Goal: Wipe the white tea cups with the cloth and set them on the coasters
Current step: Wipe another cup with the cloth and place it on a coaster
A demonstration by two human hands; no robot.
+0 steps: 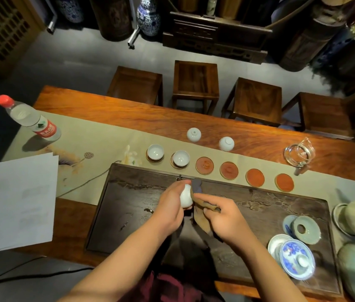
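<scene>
My left hand (170, 205) grips a white tea cup (186, 196) above the dark tea tray (259, 205). My right hand (222, 216) holds a brown cloth (202, 216) pressed against the cup's side. Two white cups (155, 151) (181, 158) sit upright on the two leftmost coasters. To their right lie several bare orange coasters, starting at one coaster (204, 165) and ending at another coaster (284, 182). Two more white cups (193, 134) (226, 143) stand upside down on the wooden table behind the row.
A water bottle (30, 118) and white paper (19, 201) lie at the left. A glass pitcher (299, 152) stands at the right, and lidded porcelain bowls (296, 260) and saucers (306, 229) sit on the tray's right end. Wooden stools (196, 81) line the far side.
</scene>
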